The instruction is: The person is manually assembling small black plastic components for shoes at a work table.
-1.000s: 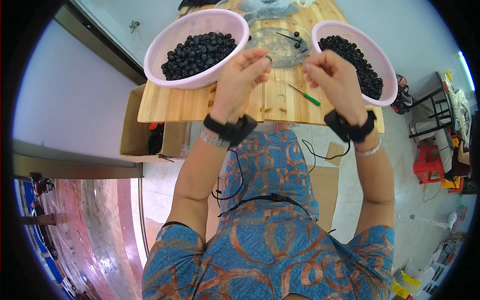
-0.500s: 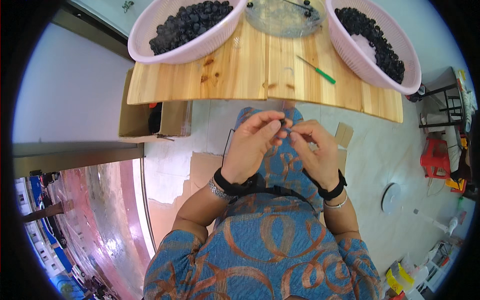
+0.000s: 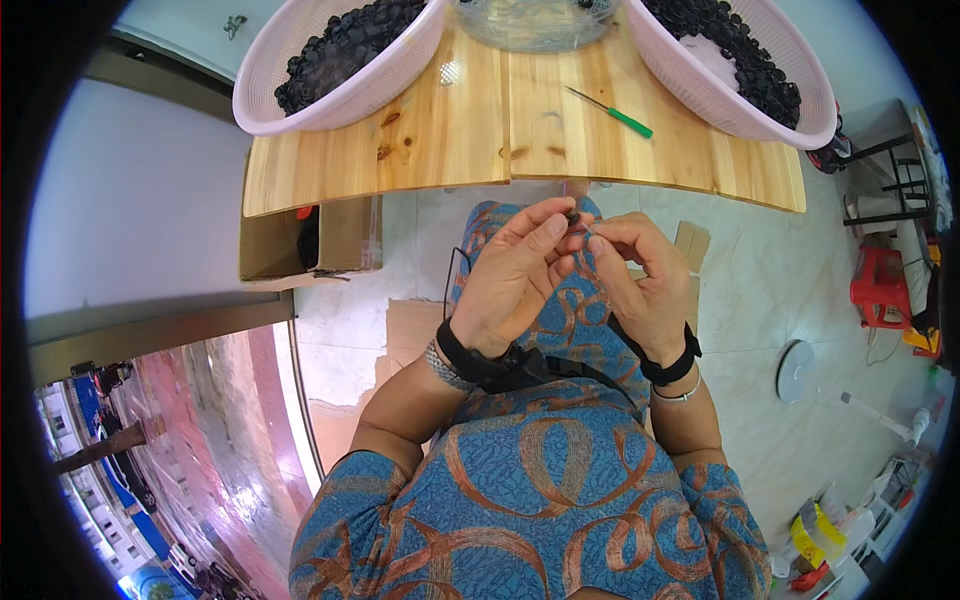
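My left hand [image 3: 518, 278] and my right hand [image 3: 640, 282] are drawn close to my lap, below the near edge of the wooden table [image 3: 480, 130]. Their fingertips meet around one small dark piece [image 3: 573, 216], pinched between thumbs and forefingers. Both wrists wear black bands. On the table stand two pink baskets of small black pieces, one at the left [image 3: 340, 60] and one at the right [image 3: 740, 70]. Between them sits a clear dish [image 3: 530, 25], partly cut off at the top. A thin tool with a green handle [image 3: 612, 112] lies on the wood.
An open cardboard box [image 3: 310, 240] sits on the tiled floor under the table's left end. Flat cardboard lies by my legs. A red stool [image 3: 880, 290], a white fan base [image 3: 800, 370] and cluttered items stand at the right. A wall runs along the left.
My hands left the table top and came down toward my lap, fingertips closing together on a small dark piece. The view tilted, so the baskets slid toward the top edge.
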A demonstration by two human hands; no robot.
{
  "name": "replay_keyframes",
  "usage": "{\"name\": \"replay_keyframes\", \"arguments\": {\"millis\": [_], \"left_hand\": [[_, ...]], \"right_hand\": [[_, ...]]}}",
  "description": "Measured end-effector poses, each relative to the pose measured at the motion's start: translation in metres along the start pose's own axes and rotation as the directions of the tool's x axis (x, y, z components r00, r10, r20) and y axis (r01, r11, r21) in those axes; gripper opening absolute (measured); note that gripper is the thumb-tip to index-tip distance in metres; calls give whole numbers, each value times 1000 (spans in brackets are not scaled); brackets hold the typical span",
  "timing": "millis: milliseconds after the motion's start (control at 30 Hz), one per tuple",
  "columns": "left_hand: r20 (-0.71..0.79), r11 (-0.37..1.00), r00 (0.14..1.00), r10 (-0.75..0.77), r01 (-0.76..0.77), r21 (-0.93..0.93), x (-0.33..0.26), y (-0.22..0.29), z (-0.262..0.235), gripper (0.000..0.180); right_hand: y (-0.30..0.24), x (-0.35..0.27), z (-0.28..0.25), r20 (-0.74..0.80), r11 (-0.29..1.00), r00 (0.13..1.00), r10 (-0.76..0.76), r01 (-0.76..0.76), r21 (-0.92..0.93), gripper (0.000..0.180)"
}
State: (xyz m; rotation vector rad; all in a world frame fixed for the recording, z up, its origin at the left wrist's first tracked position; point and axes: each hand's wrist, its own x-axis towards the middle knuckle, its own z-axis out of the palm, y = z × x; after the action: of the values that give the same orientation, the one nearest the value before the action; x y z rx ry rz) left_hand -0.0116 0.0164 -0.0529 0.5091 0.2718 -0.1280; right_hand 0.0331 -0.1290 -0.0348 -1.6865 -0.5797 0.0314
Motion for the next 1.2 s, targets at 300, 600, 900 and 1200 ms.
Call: {"name": "replay_keyframes", "arguments": {"millis": [300,600,900,1200], "left_hand": [[63,830,956,287,-281,482,-3,0,7,23],[226,609,899,375,-422,671,-4,1,12,23],[281,445,875,394,-449,775,-9,0,10,21],[572,-199,700,428,-544,815,-14,4,20,23]], "right_hand": [[-2,2,-10,-15,995,996,-88,87,-50,7],[4,-1,-7,-29,996,996,-79,78,-43,6],[0,-5,-7,-14,992,999,-52,50,-113,6],[-17,-4,-12,61,845,986,-157,166,-509,9]]}}
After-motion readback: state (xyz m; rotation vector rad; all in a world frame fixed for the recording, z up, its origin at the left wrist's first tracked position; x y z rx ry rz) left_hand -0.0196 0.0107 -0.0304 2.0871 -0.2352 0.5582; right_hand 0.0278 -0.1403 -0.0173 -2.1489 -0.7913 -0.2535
